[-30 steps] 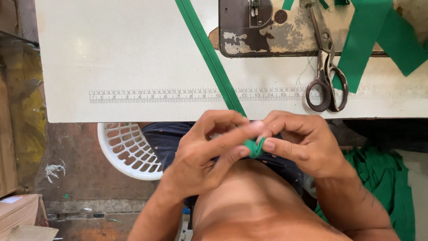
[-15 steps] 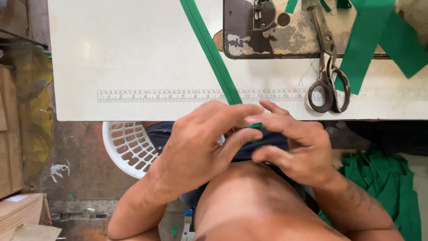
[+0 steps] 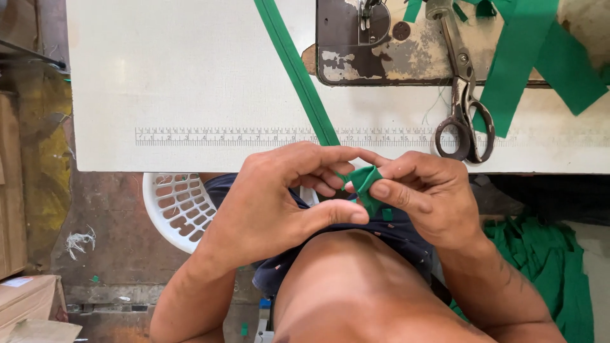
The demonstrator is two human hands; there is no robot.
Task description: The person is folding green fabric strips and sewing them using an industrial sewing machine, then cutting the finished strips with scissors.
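Hands parted since earlier: left hand and right hand both pinching folded green strip below table edge.

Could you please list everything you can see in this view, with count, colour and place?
green strip: one, green, running diagonally across the table down into the hands.
folded end: one, green, pinched between both hands.
table: one, white, across the top, with a printed ruler along its near edge.
sewing machine base: one, worn dark metal, top centre.
scissors: one pair, metal, right of centre on the table.
wide green bands: two or so, top right.
basket: one, white plastic, under the table at left.
green cloth pile: one, on the floor at right.
cardboard boxes: brown, far left.
left hand: gripping the folded end.
right hand: gripping it too.
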